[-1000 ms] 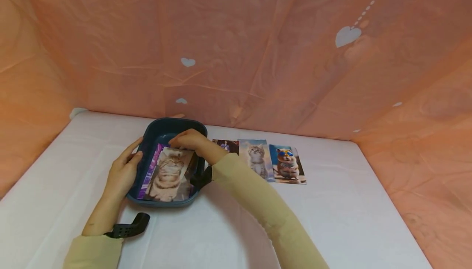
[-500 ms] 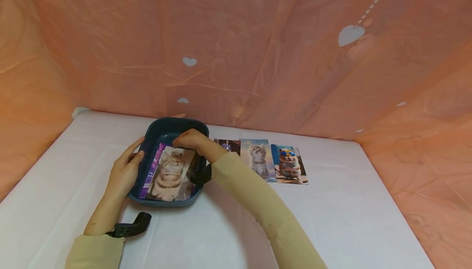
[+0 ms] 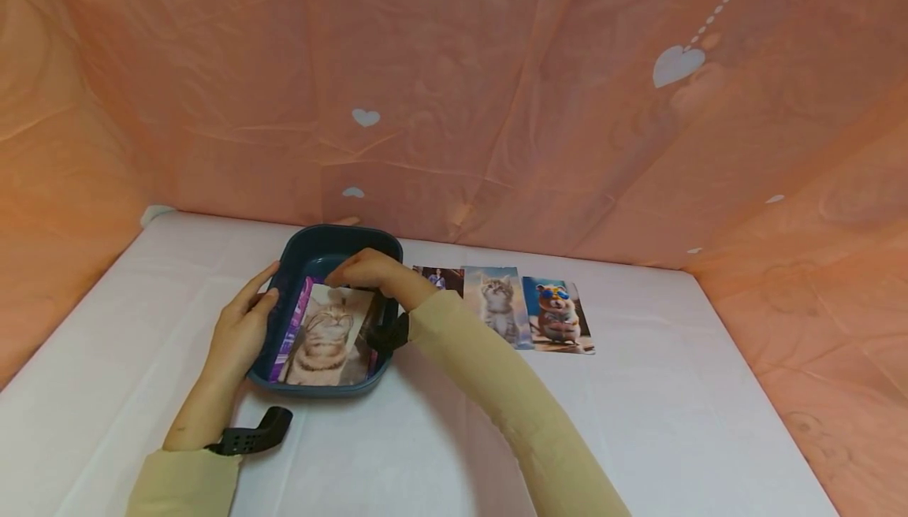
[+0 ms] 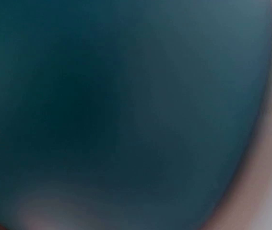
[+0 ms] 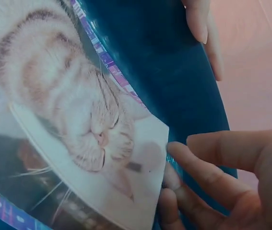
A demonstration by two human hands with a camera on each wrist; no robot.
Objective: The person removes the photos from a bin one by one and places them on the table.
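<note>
My left hand [image 3: 244, 328] grips the left side of a dark blue plastic basin [image 3: 340, 237], its thumb at the inner wall and its fingers outside. Inside the basin, a picture card of a striped cat [image 3: 328, 332] lies on top of purple-edged cards [image 3: 294, 332]. My right hand [image 3: 369, 271] reaches over the far end of the cat card. In the right wrist view, its fingertips [image 5: 173, 148] touch that card's edge, some partly hidden behind it. Whether they pinch it does not show. The left wrist view is blurred, mostly blue basin.
Right of the basin, a dark card with a purple-clad figure [image 3: 441, 277], a kitten card [image 3: 500, 308] and a card of a rodent in sunglasses [image 3: 558, 316] lie in a row on the white table [image 3: 660, 414]. A peach cloth [image 3: 454, 91] hangs behind.
The cat card's far edge has shifted slightly and its surface looks tilted or bowed. My right fingers have moved a little left along it. My left hand stays on the basin.
</note>
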